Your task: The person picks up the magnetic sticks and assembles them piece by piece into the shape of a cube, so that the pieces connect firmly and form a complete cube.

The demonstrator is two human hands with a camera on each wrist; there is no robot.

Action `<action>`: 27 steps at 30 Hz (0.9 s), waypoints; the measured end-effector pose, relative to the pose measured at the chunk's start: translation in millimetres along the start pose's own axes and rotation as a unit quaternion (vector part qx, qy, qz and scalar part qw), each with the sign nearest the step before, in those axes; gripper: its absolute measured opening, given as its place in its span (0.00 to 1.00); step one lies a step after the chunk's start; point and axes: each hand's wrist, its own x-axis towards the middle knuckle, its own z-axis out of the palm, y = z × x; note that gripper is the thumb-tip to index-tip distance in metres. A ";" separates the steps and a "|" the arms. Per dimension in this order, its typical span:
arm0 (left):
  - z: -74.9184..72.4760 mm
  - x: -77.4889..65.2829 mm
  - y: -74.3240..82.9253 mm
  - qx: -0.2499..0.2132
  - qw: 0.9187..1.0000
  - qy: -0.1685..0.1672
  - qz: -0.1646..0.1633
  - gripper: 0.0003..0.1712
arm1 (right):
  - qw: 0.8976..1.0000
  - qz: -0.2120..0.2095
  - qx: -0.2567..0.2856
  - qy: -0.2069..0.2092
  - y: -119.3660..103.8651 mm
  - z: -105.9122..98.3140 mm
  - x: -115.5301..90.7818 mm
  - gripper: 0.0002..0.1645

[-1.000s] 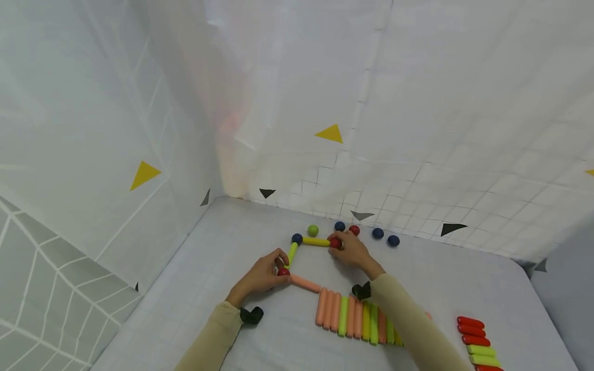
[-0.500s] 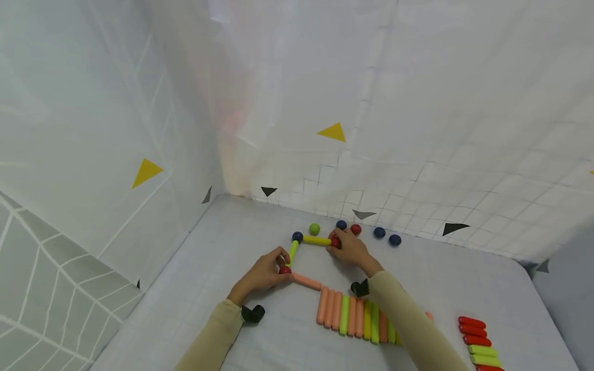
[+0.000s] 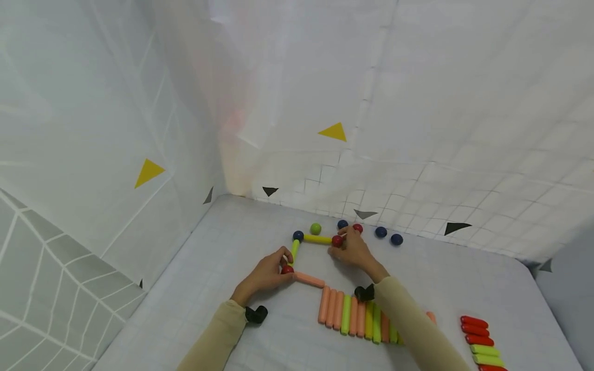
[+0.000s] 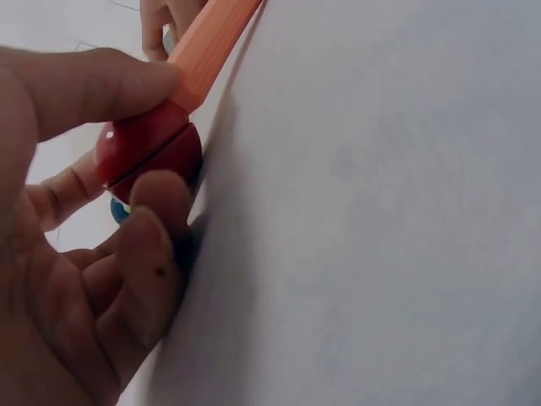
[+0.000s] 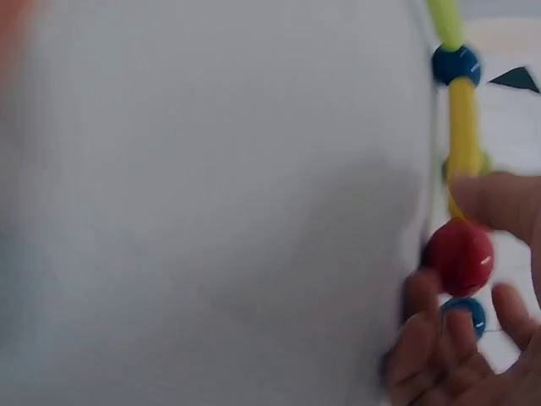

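My left hand (image 3: 268,272) pinches a red ball (image 4: 150,148) between thumb and fingers. From that ball run a salmon-coloured stick (image 3: 310,280) to the right and a yellow-green stick (image 3: 294,251) towards the back. The yellow-green one meets a dark blue ball (image 3: 298,235), where a yellow stick (image 3: 318,239) leads right to a second red ball (image 5: 461,256). Around this second ball my right hand (image 3: 357,252) has its fingers spread and loosened, with the thumb beside the yellow stick's end in the right wrist view. The joined pieces make a shape with one side open.
Behind the shape lie a green ball (image 3: 315,228), several blue balls (image 3: 381,232) and another red ball (image 3: 358,228). A row of salmon, green and yellow sticks (image 3: 346,314) lies in front, partly under the right sleeve. Red and yellow-green sticks (image 3: 478,331) are stacked at the right.
My right hand has loosened its fingers from the second red ball and shifted slightly right, leaving more of the ball showing. The left hand keeps its pinch on the first red ball.
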 end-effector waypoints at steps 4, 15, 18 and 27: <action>1.3 -0.2 4.4 0.036 0.999 0.002 0.013 0.19 | 1.000 0.010 0.013 -0.014 -1.0 -6.4 -17.4 0.27; 0.4 -2.9 4.2 0.069 0.997 -0.007 0.024 0.08 | 0.989 0.017 -0.058 -0.134 -47.6 -1.8 -97.6 0.28; -0.3 -2.5 4.6 0.069 0.997 -0.006 0.025 0.08 | 0.987 0.028 -0.084 -0.131 -53.3 6.8 -106.1 0.32; -0.6 -3.6 10.5 0.057 0.998 -0.008 0.020 0.07 | 0.988 0.043 -0.077 -0.126 -50.7 17.2 -108.6 0.25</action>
